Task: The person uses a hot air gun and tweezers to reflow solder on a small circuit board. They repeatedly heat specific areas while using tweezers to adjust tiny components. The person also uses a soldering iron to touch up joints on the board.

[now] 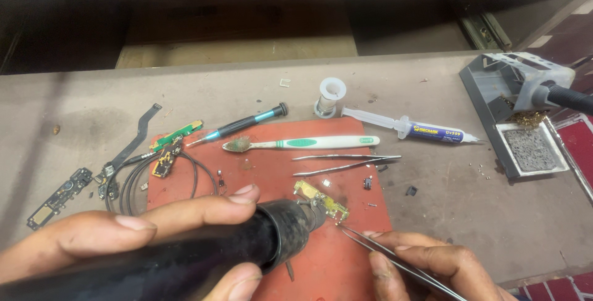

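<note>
Board (321,200), small and yellow-green, lies on the red mat (278,171) at lower centre. Left hand (123,233) grips a black hot-air gun (185,258), its nozzle touching the board. Right hand (426,267) pinches tweezers (395,258), tips at the board's right end. A toothbrush (302,143) lies above.

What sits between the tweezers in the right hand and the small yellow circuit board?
Nothing visible. The thin metal tweezers in the right hand reach the small yellow circuit board directly; the left hand's black hot-air nozzle approaches from the other side.
</note>
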